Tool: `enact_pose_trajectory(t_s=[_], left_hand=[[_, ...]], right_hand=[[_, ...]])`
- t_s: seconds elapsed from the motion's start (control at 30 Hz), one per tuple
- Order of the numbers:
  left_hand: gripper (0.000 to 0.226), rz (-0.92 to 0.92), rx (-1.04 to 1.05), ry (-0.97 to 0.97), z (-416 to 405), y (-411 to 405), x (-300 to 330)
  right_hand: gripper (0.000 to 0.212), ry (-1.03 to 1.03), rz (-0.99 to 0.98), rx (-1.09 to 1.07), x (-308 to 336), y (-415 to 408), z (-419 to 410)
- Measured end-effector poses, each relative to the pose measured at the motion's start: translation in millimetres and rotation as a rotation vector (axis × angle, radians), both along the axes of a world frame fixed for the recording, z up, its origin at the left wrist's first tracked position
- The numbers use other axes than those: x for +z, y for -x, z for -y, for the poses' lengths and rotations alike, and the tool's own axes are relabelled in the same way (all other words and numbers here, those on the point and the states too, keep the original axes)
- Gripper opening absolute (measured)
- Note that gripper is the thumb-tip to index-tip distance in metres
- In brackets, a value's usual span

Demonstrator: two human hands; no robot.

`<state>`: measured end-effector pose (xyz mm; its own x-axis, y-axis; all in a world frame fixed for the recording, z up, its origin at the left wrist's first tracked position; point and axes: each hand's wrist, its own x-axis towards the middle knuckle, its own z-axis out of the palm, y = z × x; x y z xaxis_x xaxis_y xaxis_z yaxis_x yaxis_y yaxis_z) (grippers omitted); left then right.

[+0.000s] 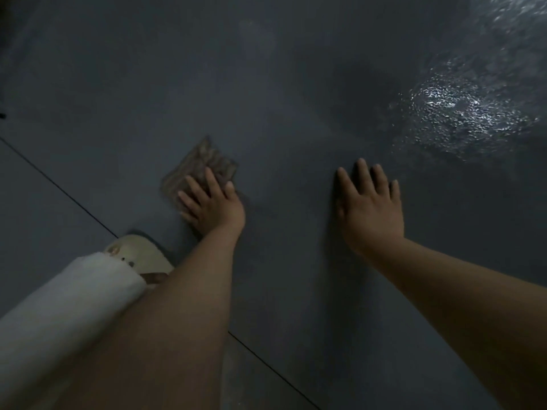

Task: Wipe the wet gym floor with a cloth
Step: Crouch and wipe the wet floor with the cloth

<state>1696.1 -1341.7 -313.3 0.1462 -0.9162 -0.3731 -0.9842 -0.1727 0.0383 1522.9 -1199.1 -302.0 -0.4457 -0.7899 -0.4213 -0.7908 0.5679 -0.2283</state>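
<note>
Left hand (pixel 211 207) down flat on the folded brown cloth (pixel 201 167), fingers straight and spread, pressing it onto the dark gym floor (pixel 281 84). The cloth sits under and just beyond those fingertips, its long axis running away from the wrist, its far corner pointing up and slightly left.

Right hand (pixel 370 208) is planted bare on the floor, fingers straight and a little apart, holding nothing; it looks like a brace.

Now the key relation: the glistening wet patch (pixel 467 113) lies well apart from the cloth, off beyond the right hand's fingertips and to their right. The right hand is nearer the water, but the left has the cloth.

So the wiping hand will likely need a long sweep rightward and forward, across in front of the bracing hand.

A cream shoe (pixel 139 253) sits just behind the left wrist.
</note>
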Motion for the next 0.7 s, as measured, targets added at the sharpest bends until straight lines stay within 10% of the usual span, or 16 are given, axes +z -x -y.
enact_pose_trajectory(t_s=[0.43, 0.7], left_hand=[[0.060, 0.028, -0.608, -0.011, -61, 4, -1], [0.056, 0.019, -0.035, 0.003, -20, -65, -5]], right_hand=[[0.056, 0.087, -0.050, -0.074, -10, -12, 0], [0.054, 0.099, -0.047, -0.085, -13, -14, -1]])
